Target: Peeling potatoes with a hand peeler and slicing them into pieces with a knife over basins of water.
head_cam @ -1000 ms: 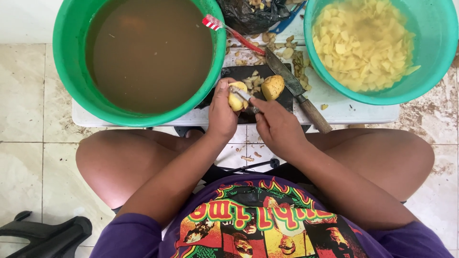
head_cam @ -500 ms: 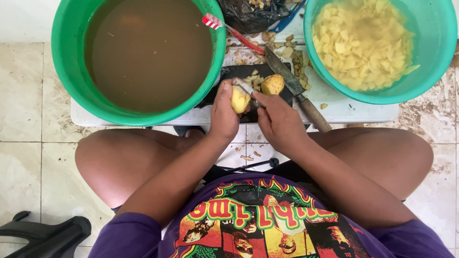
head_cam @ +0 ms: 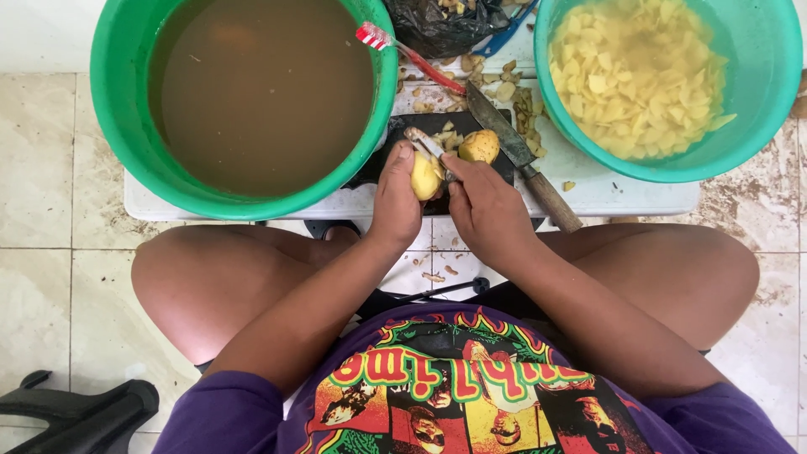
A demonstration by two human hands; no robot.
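Crowded white tabletop [head_cam: 639,195] over tiled floor. Between the two bowls: a black cutting board [head_cam: 418,126] strewn with peel scraps, a second potato [head_cam: 480,146] with skin still on, resting on the board just beside the hands. Long knife [head_cam: 519,157] with wooden handle lying diagonally, blade over the board's right edge, handle pointing toward the right knee. Red-and-white toothbrush [head_cam: 403,53] propped across the rim of the left bowl, near a black plastic bag [head_cam: 439,27] holding peelings. More peel bits scattered beyond the knife.

Large green bowl [head_cam: 118,126] at left, filled with murky brown water. Teal bowl [head_cam: 756,109] at right, full of pale yellow potato slices in water.

Left hand [head_cam: 395,202] closed around a half-peeled yellow potato [head_cam: 424,178], thumb up along its left side, held just above the near edge of the board. Right hand [head_cam: 485,210] gripping a peeler [head_cam: 427,145], blade lying against the top of the held potato, head poking out beyond it toward the board. Both hands touching at the potato, between the bowls and ahead of the bare knees.
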